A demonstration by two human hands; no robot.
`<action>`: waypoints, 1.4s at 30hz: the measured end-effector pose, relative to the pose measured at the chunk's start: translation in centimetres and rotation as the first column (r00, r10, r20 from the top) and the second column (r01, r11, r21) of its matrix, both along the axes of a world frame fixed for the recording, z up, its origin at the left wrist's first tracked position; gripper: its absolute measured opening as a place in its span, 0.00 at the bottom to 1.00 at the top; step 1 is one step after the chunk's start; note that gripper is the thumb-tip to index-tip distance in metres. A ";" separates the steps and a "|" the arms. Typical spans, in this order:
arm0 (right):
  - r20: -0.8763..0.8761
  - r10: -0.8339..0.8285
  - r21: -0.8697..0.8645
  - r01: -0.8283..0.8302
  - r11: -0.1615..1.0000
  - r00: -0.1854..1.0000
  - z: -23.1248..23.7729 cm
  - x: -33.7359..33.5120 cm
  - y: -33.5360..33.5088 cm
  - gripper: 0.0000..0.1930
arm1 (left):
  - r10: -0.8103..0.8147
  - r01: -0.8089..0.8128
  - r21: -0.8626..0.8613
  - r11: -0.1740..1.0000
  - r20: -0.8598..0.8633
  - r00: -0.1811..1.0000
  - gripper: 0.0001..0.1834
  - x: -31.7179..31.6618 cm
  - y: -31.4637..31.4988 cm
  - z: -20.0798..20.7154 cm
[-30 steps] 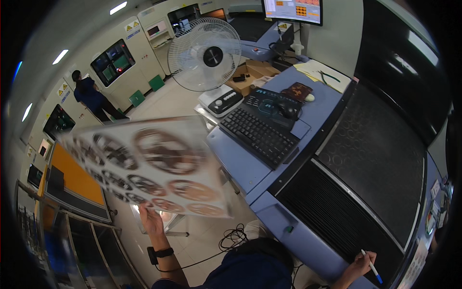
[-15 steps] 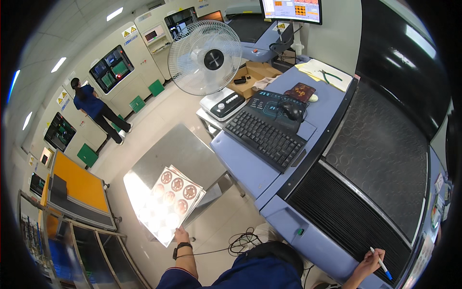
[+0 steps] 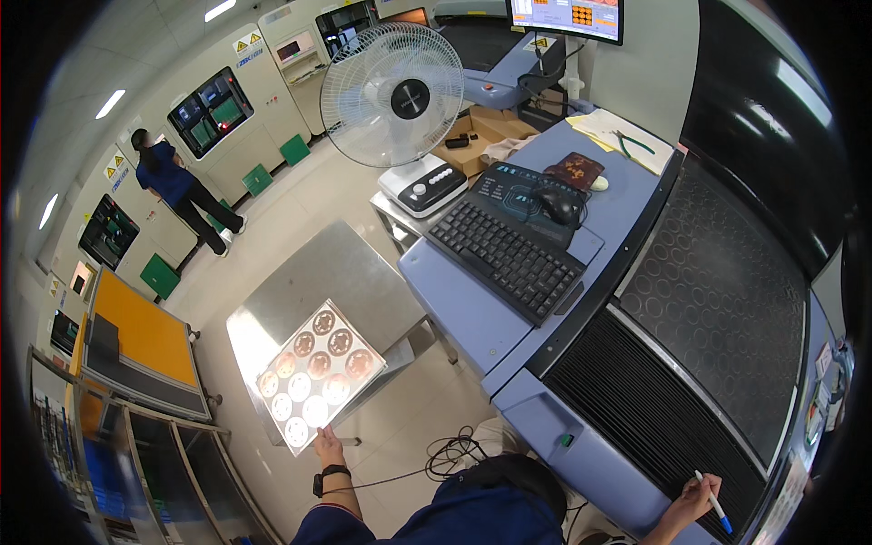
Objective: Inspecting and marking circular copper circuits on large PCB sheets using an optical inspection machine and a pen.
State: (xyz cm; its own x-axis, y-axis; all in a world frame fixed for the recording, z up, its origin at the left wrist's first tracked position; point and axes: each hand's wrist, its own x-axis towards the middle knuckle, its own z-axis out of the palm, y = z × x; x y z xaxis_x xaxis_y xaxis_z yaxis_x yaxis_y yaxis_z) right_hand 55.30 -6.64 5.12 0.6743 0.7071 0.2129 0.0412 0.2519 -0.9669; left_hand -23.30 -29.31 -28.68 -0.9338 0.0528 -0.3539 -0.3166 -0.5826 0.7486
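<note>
Fingers of the right hand (image 3: 698, 498) grasp a pen (image 3: 716, 506), those of the left hand (image 3: 328, 448) touch the edge of a sheet (image 3: 320, 378), pinching or not I cannot tell, and it seems already laid on the metal table (image 3: 325, 265), only the hand not yet away.

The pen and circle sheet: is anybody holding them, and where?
The right hand holds the white pen around its middle, blue end free. The left hand is at the near edge of the sheet; whether it grips is unclear.
</note>
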 end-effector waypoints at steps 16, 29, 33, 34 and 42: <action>0.057 -0.049 -0.029 0.051 0.998 0.997 3.0 -2.1 -1.0 0.09 | -0.380 0.502 -0.184 0.845 0.455 0.805 0.35 9.0 9.8 9.0; 0.231 -0.870 -0.152 0.899 0.410 0.436 1.0 8.3 -23.7 0.22 | -0.925 0.050 -0.932 0.359 -0.348 0.151 0.12 6.5 6.5 4.9; 0.748 -0.639 -0.188 0.981 0.054 0.179 -8.2 14.8 -34.9 0.24 | -0.994 -0.643 -0.766 -0.006 0.072 -0.076 0.13 7.2 10.2 11.1; 0.883 -0.407 -0.380 0.866 -0.325 0.235 -9.0 16.7 -36.2 0.34 | -0.983 -0.709 -0.706 -0.010 0.138 -0.124 0.14 7.3 11.4 11.8; 0.739 -0.277 -0.666 0.728 -0.163 0.614 -12.3 12.1 -41.9 0.42 | -0.826 -0.945 -0.300 0.127 0.495 -0.269 0.26 7.3 16.8 15.0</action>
State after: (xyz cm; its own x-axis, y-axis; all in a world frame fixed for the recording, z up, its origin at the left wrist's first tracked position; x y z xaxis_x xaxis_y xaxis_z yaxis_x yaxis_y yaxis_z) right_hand 67.43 -48.50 -7.20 0.9937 -0.1008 0.0484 -0.0867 -0.9680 -0.2357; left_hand -15.96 -12.56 -13.73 0.1356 0.9724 -0.1899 0.7741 -0.2236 -0.5923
